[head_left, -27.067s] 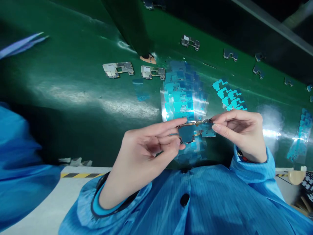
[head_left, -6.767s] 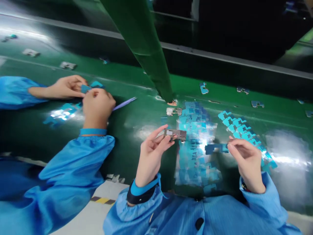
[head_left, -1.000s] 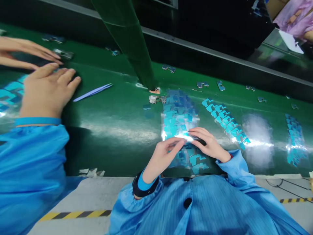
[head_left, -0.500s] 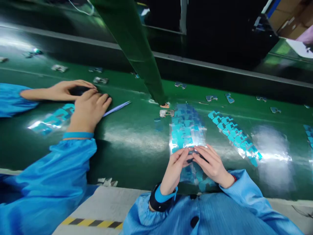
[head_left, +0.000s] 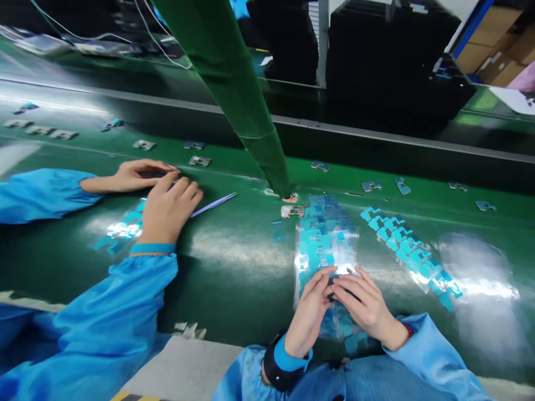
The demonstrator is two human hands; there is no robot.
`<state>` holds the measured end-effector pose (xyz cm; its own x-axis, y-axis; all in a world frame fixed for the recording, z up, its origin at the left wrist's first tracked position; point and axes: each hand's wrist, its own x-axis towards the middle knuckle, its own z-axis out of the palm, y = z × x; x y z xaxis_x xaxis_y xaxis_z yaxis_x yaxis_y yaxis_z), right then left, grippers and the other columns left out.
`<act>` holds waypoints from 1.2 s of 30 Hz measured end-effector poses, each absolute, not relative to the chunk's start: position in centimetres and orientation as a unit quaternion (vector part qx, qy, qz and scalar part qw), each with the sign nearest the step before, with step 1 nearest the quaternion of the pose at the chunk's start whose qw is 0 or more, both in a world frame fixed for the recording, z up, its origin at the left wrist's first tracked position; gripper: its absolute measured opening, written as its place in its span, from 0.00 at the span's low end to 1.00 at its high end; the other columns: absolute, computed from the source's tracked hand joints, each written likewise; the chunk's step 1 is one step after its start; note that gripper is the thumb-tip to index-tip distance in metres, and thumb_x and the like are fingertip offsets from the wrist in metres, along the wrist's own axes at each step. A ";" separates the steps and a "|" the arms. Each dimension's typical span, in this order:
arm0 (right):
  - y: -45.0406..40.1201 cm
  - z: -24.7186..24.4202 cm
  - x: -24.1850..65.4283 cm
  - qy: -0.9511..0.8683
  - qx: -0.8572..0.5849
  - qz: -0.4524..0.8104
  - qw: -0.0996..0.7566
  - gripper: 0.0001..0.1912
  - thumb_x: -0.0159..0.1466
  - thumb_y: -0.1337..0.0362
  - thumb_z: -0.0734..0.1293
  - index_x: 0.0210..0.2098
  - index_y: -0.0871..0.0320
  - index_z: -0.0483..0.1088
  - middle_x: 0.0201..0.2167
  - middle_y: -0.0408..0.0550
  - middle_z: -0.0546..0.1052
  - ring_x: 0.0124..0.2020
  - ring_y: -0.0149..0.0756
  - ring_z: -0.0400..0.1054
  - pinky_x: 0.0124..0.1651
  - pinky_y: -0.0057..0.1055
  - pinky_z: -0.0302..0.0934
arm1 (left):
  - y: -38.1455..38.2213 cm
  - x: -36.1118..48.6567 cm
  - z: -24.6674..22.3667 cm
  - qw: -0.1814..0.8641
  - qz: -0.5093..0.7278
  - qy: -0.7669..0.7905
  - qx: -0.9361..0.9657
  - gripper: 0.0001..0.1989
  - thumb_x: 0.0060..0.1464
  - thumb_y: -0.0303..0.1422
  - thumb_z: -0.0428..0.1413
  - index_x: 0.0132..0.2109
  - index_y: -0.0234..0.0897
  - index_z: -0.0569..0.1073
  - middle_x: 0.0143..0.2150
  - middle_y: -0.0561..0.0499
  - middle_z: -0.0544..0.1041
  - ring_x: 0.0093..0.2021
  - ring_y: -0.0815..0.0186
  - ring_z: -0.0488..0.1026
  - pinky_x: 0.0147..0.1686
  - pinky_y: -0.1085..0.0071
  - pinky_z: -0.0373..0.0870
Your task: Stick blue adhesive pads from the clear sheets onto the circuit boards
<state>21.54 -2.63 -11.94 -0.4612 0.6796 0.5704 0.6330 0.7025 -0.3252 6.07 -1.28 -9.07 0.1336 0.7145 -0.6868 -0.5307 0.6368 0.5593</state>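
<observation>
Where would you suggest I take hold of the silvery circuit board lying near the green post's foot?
I'd pinch the silvery circuit board by the edges of its pale left end, coming from the near left: it lies flat, with the green post just behind and the blue film sheet close on its right.

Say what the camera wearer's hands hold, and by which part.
The left hand and right hand hold a small dark piece between them, mostly hidden; which part is gripped cannot be told.

two own hands (head_left: pixel 366 305) (plus one tweezers (head_left: pixel 215 204))
</observation>
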 end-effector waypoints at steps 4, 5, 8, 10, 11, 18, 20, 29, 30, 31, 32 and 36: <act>-2.7 -11.8 21.7 -0.851 -0.362 0.004 0.380 0.15 0.70 0.72 0.57 0.48 0.62 0.73 0.43 0.54 0.82 0.52 0.38 0.74 0.64 0.44 0.60 | -0.9 5.8 -8.7 0.773 0.403 0.486 0.068 0.32 0.34 0.42 0.72 0.49 0.37 0.78 0.22 0.57 0.73 0.27 0.71 0.70 0.33 0.74 0.67; -2.7 -11.7 21.7 -0.850 -0.360 0.000 0.384 0.15 0.70 0.72 0.57 0.48 0.62 0.74 0.43 0.54 0.82 0.53 0.37 0.74 0.66 0.43 0.58 | -0.8 5.7 -8.7 0.776 0.400 0.483 0.065 0.32 0.34 0.41 0.72 0.49 0.36 0.78 0.21 0.57 0.72 0.26 0.71 0.70 0.33 0.74 0.67; -2.7 -11.6 21.2 -0.841 -0.363 0.017 0.402 0.14 0.69 0.73 0.58 0.45 0.61 0.74 0.43 0.52 0.82 0.53 0.36 0.74 0.67 0.43 0.55 | -0.5 5.4 -9.0 0.780 0.388 0.486 0.068 0.33 0.34 0.40 0.72 0.50 0.34 0.77 0.21 0.57 0.73 0.26 0.71 0.71 0.31 0.74 0.66; -2.8 -11.0 20.8 -0.826 -0.375 0.070 0.416 0.10 0.68 0.72 0.62 0.42 0.58 0.75 0.44 0.51 0.82 0.52 0.37 0.74 0.67 0.44 0.55 | -0.4 5.2 -9.0 0.778 0.381 0.493 0.082 0.35 0.37 0.41 0.70 0.54 0.34 0.74 0.23 0.55 0.76 0.26 0.68 0.73 0.29 0.73 0.66; -2.9 -10.5 20.7 -0.815 -0.381 0.111 0.423 0.09 0.66 0.72 0.64 0.40 0.57 0.75 0.44 0.50 0.82 0.52 0.37 0.74 0.67 0.45 0.55 | -0.4 5.0 -9.0 0.775 0.378 0.498 0.092 0.36 0.40 0.42 0.69 0.56 0.35 0.71 0.25 0.54 0.78 0.27 0.67 0.75 0.29 0.73 0.66; -2.9 -5.5 22.3 -0.620 -0.343 0.530 0.466 0.05 0.63 0.71 0.69 0.35 0.55 0.74 0.33 0.45 0.80 0.34 0.30 0.75 0.52 0.35 0.68 | -1.0 4.8 -8.5 0.741 0.349 0.543 0.186 0.41 0.50 0.47 0.62 0.65 0.34 0.59 0.35 0.44 0.84 0.42 0.52 0.81 0.44 0.61 0.72; -2.4 -5.3 23.1 -0.550 -0.392 0.561 0.480 0.04 0.63 0.70 0.69 0.35 0.54 0.75 0.31 0.45 0.79 0.33 0.29 0.74 0.42 0.27 0.70 | -1.6 4.3 -8.4 0.714 0.328 0.571 0.237 0.42 0.51 0.45 0.62 0.67 0.35 0.55 0.33 0.46 0.84 0.39 0.52 0.81 0.43 0.59 0.73; -1.3 -6.6 22.6 -0.541 -0.513 0.541 0.390 0.04 0.61 0.63 0.71 0.32 0.57 0.77 0.30 0.46 0.80 0.32 0.30 0.75 0.37 0.24 0.70 | -2.6 2.8 -4.8 0.374 0.286 0.643 0.604 0.16 0.57 0.41 0.56 0.50 0.41 0.78 0.54 0.41 0.76 0.55 0.50 0.73 0.55 0.54 0.69; -1.3 -6.5 22.4 -0.556 -0.513 0.529 0.384 0.05 0.62 0.63 0.70 0.32 0.57 0.77 0.30 0.46 0.80 0.32 0.31 0.75 0.37 0.25 0.70 | -2.5 3.1 -4.6 0.408 0.296 0.624 0.596 0.13 0.56 0.40 0.57 0.46 0.42 0.80 0.54 0.42 0.76 0.54 0.51 0.74 0.55 0.56 0.69; -1.3 -6.5 22.3 -0.570 -0.512 0.517 0.381 0.05 0.62 0.63 0.70 0.32 0.57 0.77 0.29 0.46 0.80 0.32 0.31 0.75 0.37 0.26 0.70 | -2.3 3.5 -4.4 0.443 0.305 0.609 0.582 0.10 0.56 0.39 0.58 0.41 0.43 0.81 0.52 0.43 0.77 0.52 0.52 0.75 0.54 0.58 0.70; -1.3 -6.4 22.2 -0.582 -0.511 0.506 0.381 0.05 0.62 0.63 0.70 0.32 0.57 0.77 0.29 0.46 0.80 0.32 0.32 0.75 0.36 0.26 0.70 | -2.1 3.8 -4.4 0.472 0.312 0.599 0.566 0.07 0.55 0.38 0.59 0.37 0.43 0.81 0.49 0.43 0.78 0.49 0.52 0.76 0.52 0.59 0.71; -1.4 -6.8 21.9 -0.589 -0.513 0.498 0.376 0.06 0.62 0.62 0.70 0.33 0.58 0.78 0.30 0.47 0.81 0.32 0.34 0.76 0.37 0.29 0.72 | -1.6 4.5 -4.9 0.523 0.335 0.581 0.526 0.06 0.53 0.34 0.61 0.29 0.42 0.80 0.42 0.44 0.80 0.44 0.53 0.77 0.48 0.60 0.71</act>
